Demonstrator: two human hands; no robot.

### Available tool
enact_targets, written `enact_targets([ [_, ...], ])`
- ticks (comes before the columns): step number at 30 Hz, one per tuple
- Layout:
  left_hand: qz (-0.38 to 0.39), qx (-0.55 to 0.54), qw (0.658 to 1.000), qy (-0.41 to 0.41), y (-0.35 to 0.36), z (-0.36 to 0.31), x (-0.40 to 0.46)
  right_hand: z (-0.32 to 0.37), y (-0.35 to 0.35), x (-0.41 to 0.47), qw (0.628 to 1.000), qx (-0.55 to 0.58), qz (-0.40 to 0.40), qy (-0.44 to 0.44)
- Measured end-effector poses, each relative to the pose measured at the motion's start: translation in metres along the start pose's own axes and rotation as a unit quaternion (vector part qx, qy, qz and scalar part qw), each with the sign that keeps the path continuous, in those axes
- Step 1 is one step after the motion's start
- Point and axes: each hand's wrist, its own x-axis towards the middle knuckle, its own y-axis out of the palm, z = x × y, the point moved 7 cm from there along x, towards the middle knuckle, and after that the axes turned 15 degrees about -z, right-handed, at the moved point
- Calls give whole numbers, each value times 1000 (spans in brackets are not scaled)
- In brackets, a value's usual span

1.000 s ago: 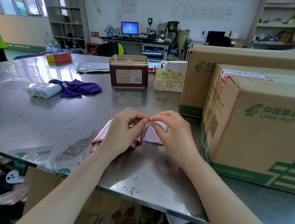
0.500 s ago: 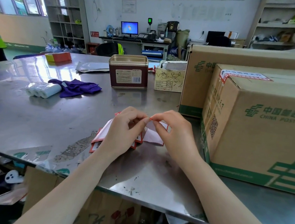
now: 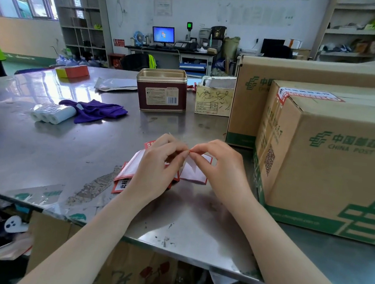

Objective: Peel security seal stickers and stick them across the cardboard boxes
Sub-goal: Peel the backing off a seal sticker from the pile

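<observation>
At the left of the frame we see a pack of white rolls (image 3: 53,113) and a purple cloth (image 3: 94,110) lying on the steel counter (image 3: 33,151), with a dark red tin (image 3: 161,90) farther back near the centre. Just below the middle of the frame our left hand (image 3: 154,168) rests on a stack of seal stickers (image 3: 127,172), white sheets edged in red with black lettering, whose long axis runs from lower left to upper right. The left fingers (image 3: 176,150) are curled and pinch the top sticker's upper corner, and the fingers (image 3: 198,149) of our right hand (image 3: 222,167) pinch the same red-edged corner from the other side, fingertips nearly meeting. A white piece hangs below that pinch. At the right stands a cardboard box (image 3: 330,159) printed in green, with a sealed sticker (image 3: 308,95) bent over its top left edge, and a larger box (image 3: 301,72) behind it.
</observation>
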Motion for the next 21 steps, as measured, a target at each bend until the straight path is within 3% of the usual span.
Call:
enact_targets([
  [5, -1, -4, 1000, -1, 3, 3, -2, -2, -2, 0, 999, 15, 3, 35],
  [9, -28, -49, 998, -18, -2, 2, 0, -11, -5, 4, 992, 47, -10, 118],
  [14, -62, -79, 982, -161, -7, 18, -1, -24, -3, 4, 973, 104, -25, 207],
  [21, -159, -68, 957, -231, -22, 29, 1, -23, -3, 4, 921, 262, -38, 285],
])
